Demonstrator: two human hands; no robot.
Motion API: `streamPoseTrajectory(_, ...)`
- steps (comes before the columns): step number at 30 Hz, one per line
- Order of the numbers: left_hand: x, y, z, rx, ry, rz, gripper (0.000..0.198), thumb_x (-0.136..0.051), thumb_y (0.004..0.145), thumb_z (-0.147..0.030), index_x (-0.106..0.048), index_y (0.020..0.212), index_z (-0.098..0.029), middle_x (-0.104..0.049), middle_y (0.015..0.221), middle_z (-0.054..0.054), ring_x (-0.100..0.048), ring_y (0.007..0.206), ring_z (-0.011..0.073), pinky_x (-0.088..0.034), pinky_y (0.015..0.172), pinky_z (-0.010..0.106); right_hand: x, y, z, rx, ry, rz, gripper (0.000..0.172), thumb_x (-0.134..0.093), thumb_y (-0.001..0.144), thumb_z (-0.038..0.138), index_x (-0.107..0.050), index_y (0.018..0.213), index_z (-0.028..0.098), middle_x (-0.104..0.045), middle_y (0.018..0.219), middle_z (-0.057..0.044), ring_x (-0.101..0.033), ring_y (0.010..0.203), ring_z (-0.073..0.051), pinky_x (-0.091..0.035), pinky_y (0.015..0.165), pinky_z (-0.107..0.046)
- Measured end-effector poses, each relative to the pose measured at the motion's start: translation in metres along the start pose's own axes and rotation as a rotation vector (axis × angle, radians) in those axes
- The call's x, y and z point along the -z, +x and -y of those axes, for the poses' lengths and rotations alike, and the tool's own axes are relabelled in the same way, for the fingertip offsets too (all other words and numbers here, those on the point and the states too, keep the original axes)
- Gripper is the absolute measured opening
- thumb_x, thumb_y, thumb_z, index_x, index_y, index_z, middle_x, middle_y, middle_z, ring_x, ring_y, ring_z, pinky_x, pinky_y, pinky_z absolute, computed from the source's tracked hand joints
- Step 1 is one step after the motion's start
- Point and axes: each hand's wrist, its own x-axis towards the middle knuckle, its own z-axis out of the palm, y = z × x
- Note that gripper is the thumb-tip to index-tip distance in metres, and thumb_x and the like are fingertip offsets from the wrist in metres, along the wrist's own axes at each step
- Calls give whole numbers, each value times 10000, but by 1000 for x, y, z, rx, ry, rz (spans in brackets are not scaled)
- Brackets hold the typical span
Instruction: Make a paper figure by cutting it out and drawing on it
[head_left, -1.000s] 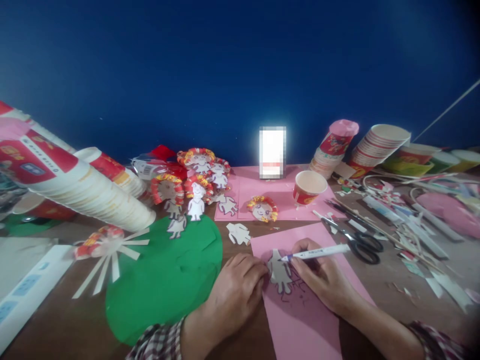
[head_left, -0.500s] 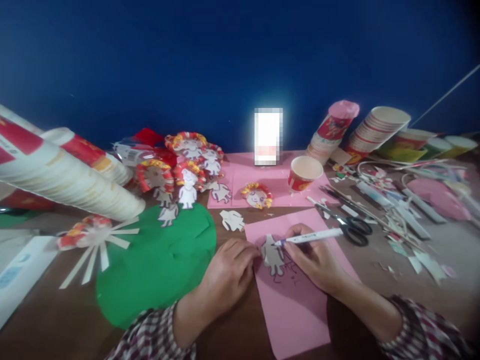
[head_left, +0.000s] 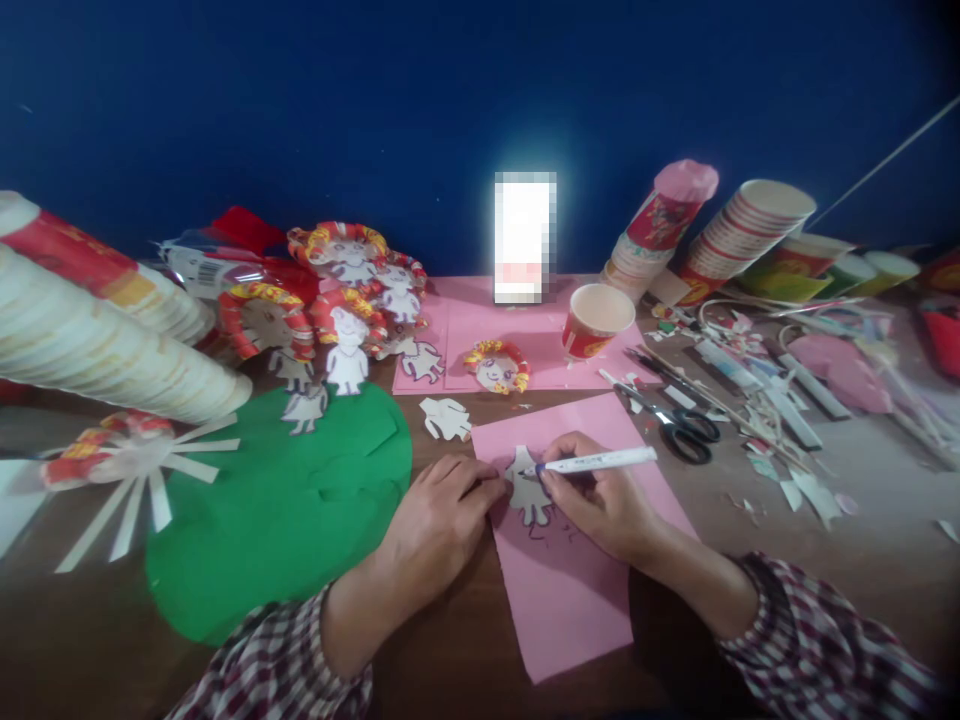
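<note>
In my right hand point(head_left: 606, 500) is a white marker pen point(head_left: 600, 460), gripped between thumb and fingers. Its dark tip touches the upper part of a white paper cutout point(head_left: 531, 495) shaped like a small dressed body. This cutout lies on a pink paper sheet point(head_left: 570, 610) with a few dark pen strokes below it. My left hand point(head_left: 442, 510) rests at the sheet's left edge, fingers bent and together, fingertips pressing the cutout's left side. Just beyond that hand lies another plain cutout point(head_left: 445, 418).
Left are a green paper circle point(head_left: 277, 530), stacked paper cups point(head_left: 112, 340) and several red-yellow ring dolls point(head_left: 346, 350). Behind stand a paper cup point(head_left: 598, 320) and a doll face point(head_left: 496, 368) on pink sheets. Scissors point(head_left: 686, 435) and scraps point(head_left: 810, 495) lie right.
The pen tip has moved left, further over the cutout's upper part. The left hand stays at the cutout's edge. The whole view has shifted slightly.
</note>
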Motion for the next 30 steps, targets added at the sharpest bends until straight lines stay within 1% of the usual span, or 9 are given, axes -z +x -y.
streamPoseTrajectory(3,1,0,-1,-7,18,5,248,-449,881,-82,-608,1057,-153,-617,1064,88,-548,981,221,-502,824,394,-1,-1,-3,30,-60,32,86,-507,905,277,-511,892,193,-530,642,31,-498,482,-85,-394,427,-186)
streamPoseTrajectory(6,2,0,-1,-18,30,1,241,-447,890,-93,-607,1062,-149,-612,1077,92,-542,987,220,-502,827,392,1,-2,-4,107,-181,11,78,-505,911,267,-527,914,192,-588,716,-2,-547,548,-105,-442,482,-206)
streamPoseTrajectory(10,1,-2,0,-10,41,6,230,-441,890,-91,-611,1034,-148,-608,1078,90,-531,992,227,-499,836,398,4,-3,0,348,-359,-125,75,-521,893,211,-544,963,195,-639,839,-47,-614,720,-156,-501,645,-266)
streamPoseTrajectory(12,0,-2,0,-3,54,31,234,-439,888,-91,-609,1037,-151,-599,1113,90,-524,1010,231,-494,852,403,5,-2,2,429,-423,-126,82,-533,885,188,-547,966,196,-649,845,-52,-623,776,-173,-506,700,-286)
streamPoseTrajectory(15,0,-3,1,-9,77,69,241,-444,884,-91,-603,1053,-156,-587,1169,80,-515,1034,229,-487,870,400,4,-2,1,468,-491,-69,77,-552,882,179,-551,956,199,-660,840,-50,-622,780,-178,-506,720,-297)
streamPoseTrajectory(20,-1,-3,2,-53,111,71,268,-439,895,-98,-593,1108,-153,-619,1115,70,-523,1023,218,-484,854,386,2,-2,-5,472,-494,-92,124,-553,883,180,-538,1004,200,-664,860,-51,-630,782,-172,-517,713,-295)
streamPoseTrajectory(23,0,-3,2,-51,115,94,268,-443,905,-127,-596,1122,-159,-622,1101,75,-531,1019,214,-481,857,383,3,-2,-4,508,-490,-80,149,-530,881,156,-542,1019,210,-675,867,-43,-639,784,-172,-524,718,-302)
streamPoseTrajectory(26,-1,-3,1,-44,121,107,270,-454,897,-130,-592,1126,-161,-617,1122,74,-531,1028,216,-479,866,386,4,-2,-4,552,-560,-44,193,-504,878,119,-561,1038,210,-696,890,-45,-648,802,-177,-525,753,-319)
streamPoseTrajectory(30,0,-3,-1,-39,152,111,270,-472,882,-131,-588,1123,-162,-611,1136,82,-532,1034,229,-484,855,399,6,-3,-7,605,-678,-32,249,-497,868,98,-579,1075,209,-697,826,-32,-646,749,-173,-522,716,-310)
